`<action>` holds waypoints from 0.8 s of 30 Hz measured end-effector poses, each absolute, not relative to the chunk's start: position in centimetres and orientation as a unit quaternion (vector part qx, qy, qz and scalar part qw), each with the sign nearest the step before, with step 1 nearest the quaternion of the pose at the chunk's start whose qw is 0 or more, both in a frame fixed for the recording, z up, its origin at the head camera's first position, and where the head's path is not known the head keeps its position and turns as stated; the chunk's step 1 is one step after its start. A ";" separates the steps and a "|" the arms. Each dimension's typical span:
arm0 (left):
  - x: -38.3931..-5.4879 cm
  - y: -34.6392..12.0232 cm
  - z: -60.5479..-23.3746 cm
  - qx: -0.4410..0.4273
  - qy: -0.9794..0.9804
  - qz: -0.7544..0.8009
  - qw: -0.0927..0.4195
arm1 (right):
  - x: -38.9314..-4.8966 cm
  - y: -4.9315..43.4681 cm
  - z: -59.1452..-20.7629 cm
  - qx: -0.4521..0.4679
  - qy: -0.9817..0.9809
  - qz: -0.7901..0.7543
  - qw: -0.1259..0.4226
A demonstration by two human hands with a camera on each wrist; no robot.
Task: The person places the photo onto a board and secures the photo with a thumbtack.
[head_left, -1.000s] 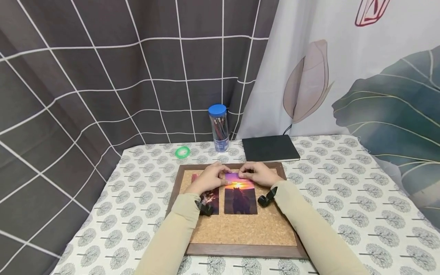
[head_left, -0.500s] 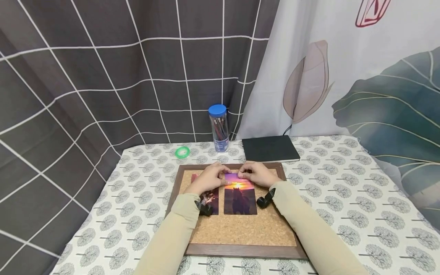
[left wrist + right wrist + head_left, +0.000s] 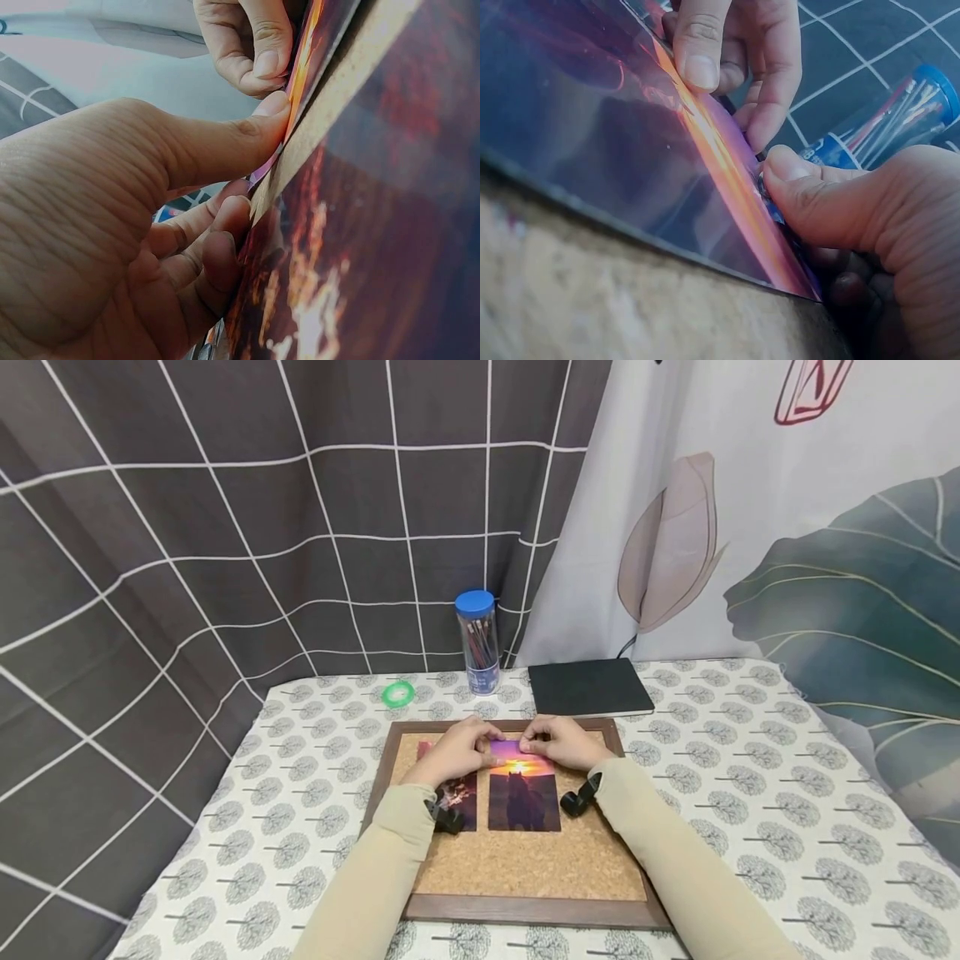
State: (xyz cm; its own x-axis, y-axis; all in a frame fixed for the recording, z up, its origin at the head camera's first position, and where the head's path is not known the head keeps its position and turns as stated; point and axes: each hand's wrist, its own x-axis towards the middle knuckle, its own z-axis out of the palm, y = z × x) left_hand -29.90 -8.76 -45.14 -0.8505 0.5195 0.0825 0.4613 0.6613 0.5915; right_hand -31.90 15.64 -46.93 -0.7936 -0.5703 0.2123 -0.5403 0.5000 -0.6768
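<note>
A sunset photo of a dark horse [image 3: 522, 802] lies on the framed corkboard [image 3: 540, 872]. My left hand [image 3: 450, 752] rests across the upper part of another dark photo [image 3: 462, 802] on the left. In the right wrist view, the left thumb [image 3: 701, 67] presses the sunset photo's face near its upper left corner, and the index finger reaches its top edge. My right hand [image 3: 564, 742] pinches a small shiny pin-like piece [image 3: 762, 186] at that top edge, mostly hidden under the thumb. The left photo's top is partly covered by my left hand.
Behind the board stand a clear pencil tube [image 3: 477, 643] with a blue lid and a black notebook-like slab [image 3: 590, 687]. A green ring [image 3: 398, 694], perhaps a tape roll, lies at the back left. A tree-print cloth [image 3: 765, 810] covers the table; curtains hang behind.
Both hands keep nearly the same place at the sunset photo's top edge. The whole head view has shifted very slightly.
</note>
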 end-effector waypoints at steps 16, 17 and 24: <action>-29.7 -8.8 -45.1 0.270 0.908 0.316 0.049 | -31.6 15.2 -46.7 -0.294 0.884 -0.362 0.028; -29.8 -8.8 -45.1 0.269 0.909 0.315 0.049 | -31.6 15.2 -46.6 -0.290 0.886 -0.361 0.029; -29.8 -8.8 -45.1 0.265 0.907 0.322 0.052 | -31.4 14.8 -46.2 -0.267 0.894 -0.359 0.032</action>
